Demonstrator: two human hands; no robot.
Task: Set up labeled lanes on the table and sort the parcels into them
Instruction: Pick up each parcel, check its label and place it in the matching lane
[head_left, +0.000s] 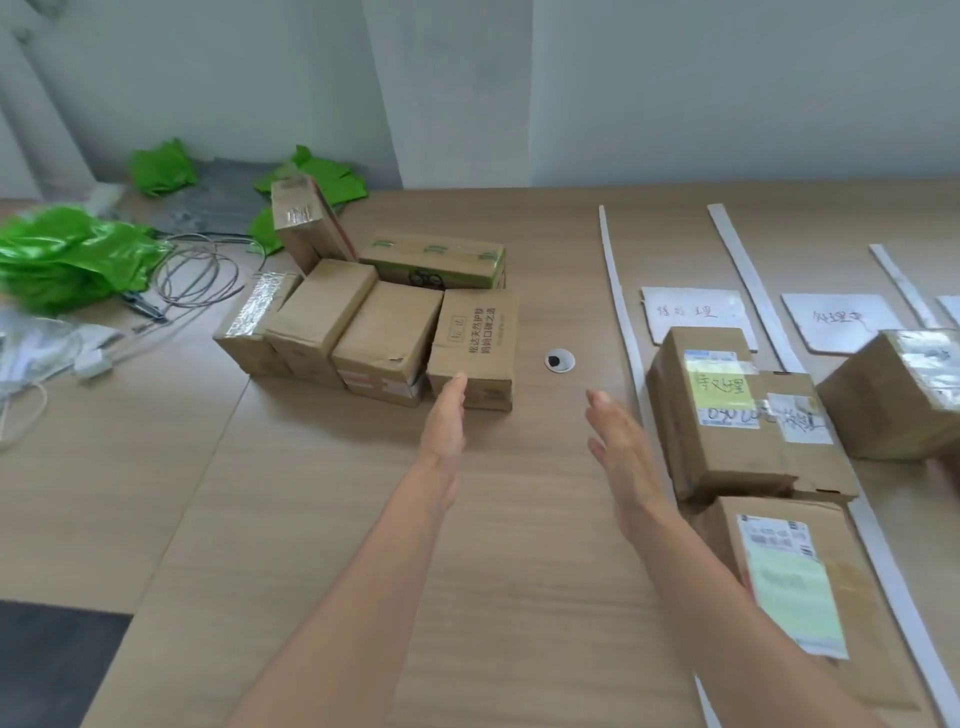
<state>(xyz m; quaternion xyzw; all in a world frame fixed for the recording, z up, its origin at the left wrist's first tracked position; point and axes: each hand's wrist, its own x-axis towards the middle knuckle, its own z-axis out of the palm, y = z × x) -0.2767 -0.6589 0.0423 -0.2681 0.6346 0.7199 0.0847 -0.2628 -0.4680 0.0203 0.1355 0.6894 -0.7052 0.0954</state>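
Observation:
A cluster of several brown cardboard parcels sits mid-table; the nearest is a printed box (475, 345). My left hand (445, 415) is open, fingers straight, its tips at that box's lower front edge. My right hand (621, 447) is open in the air above the table, just left of a parcel with a yellow note (727, 410). Another labeled parcel (795, 582) lies nearer me, and a further parcel (898, 395) stands in the lane to the right. White strips (618, 301), (748, 286) mark lanes with handwritten paper labels (691, 312), (836, 319).
Green plastic bags (67, 254) and coiled cables (197, 270) lie at the left. A round cable port (559, 360) sits in the table between the cluster and the lanes. A seam splits the tabletop at left. The wall is close behind.

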